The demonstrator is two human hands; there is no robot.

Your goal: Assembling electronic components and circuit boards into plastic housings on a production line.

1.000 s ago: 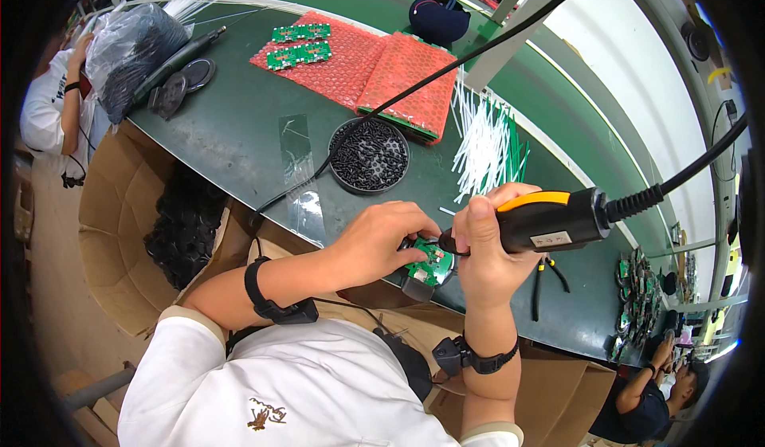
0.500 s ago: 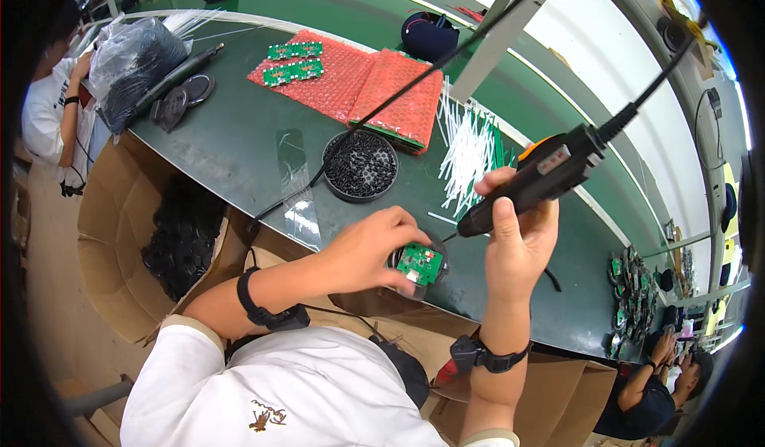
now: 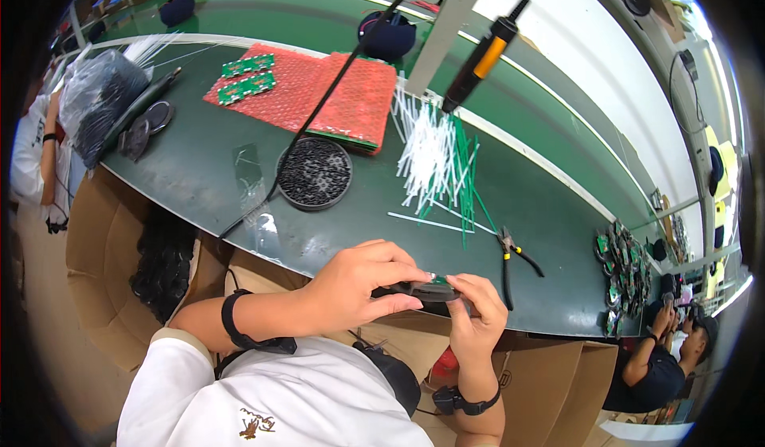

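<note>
My left hand and my right hand both grip a round black plastic housing above the bench's near edge. The housing is tilted nearly edge-on, and a bit of green circuit board shows at its upper side. The left thumb and fingers pinch one side; the right fingers close on the other. Fingers cover much of it. Beyond the hands an electric screwdriver with an orange stripe hangs from its cable, held by neither hand. Nippers with black and yellow handles lie to the right.
A round dish holds small black parts. White strips and green strips lie beyond. Circuit boards rest on red bubble wrap. Assembled boards pile at right. Cardboard boxes stand below; co-workers sit both sides.
The right hand has let go of the screwdriver, which now hangs farther up, and has taken hold of the housing. The housing has turned from face-up to nearly edge-on. The view has shifted.
</note>
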